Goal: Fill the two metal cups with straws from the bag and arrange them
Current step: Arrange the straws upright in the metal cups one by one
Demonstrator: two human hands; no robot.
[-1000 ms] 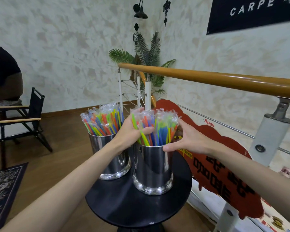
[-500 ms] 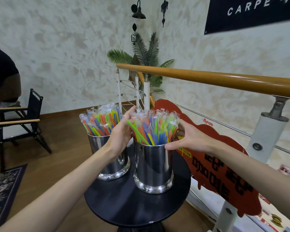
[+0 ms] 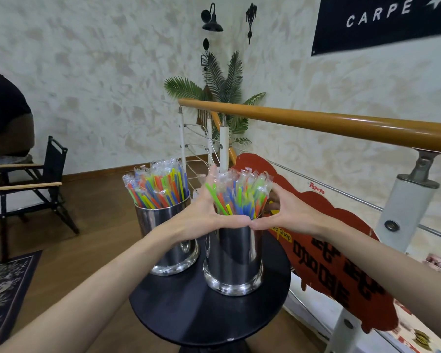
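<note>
Two shiny metal cups stand on a small round black table. The left cup is packed with colourful wrapped straws. The right cup holds another bundle of wrapped straws. My left hand and my right hand curl round this bundle just above the right cup's rim, one on each side. Their thumbs meet at the front of the bundle. No bag is in view.
A wooden handrail on white posts runs behind and to the right, with a red sign against it. A folding chair and a seated person are at the left. A dark rug lies on the wood floor.
Both hands have closed in round the right cup's straws. My thumbs now meet at the front, and the bundle stands tighter and more upright.
</note>
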